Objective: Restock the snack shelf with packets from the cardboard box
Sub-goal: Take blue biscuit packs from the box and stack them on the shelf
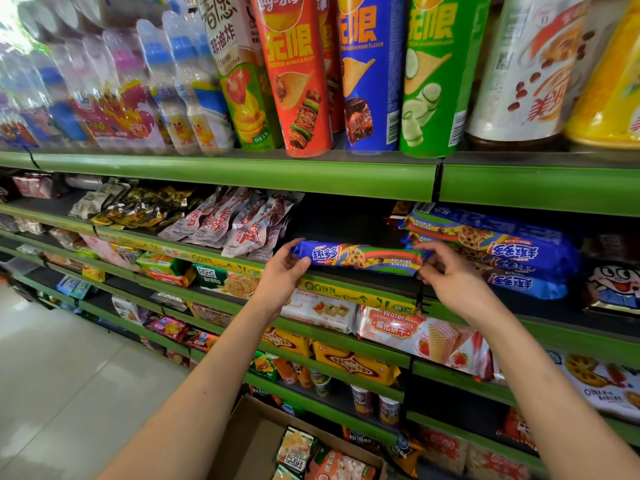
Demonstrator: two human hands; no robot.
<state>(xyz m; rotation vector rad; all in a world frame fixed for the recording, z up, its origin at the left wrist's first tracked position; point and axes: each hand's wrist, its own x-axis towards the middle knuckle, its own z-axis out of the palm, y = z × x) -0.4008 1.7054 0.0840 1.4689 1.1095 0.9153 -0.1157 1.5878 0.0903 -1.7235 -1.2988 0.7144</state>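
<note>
Both hands are gripping a long blue cookie packet (pixel 360 259) by its crimped ends, the left hand (pixel 282 271) curling round one end, the right hand (pixel 446 271) pinching the other, likely to lay it level in the dark gap beyond. Just past the right hand, matching glossy packets (pixel 502 251) are lying stacked. Below both forearms, the cardboard box (pixel 249 441) is holding more crinkly packets.

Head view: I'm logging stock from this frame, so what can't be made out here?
- Cardboard box: cut off by the bottom edge; its packet count is unknown.
- Bottles top left: blurred, labels unreadable.
- Ends of the blue biscuit packet: covered by the left hand and right hand.
- Shelf behind it: dark, depth unclear.
</note>
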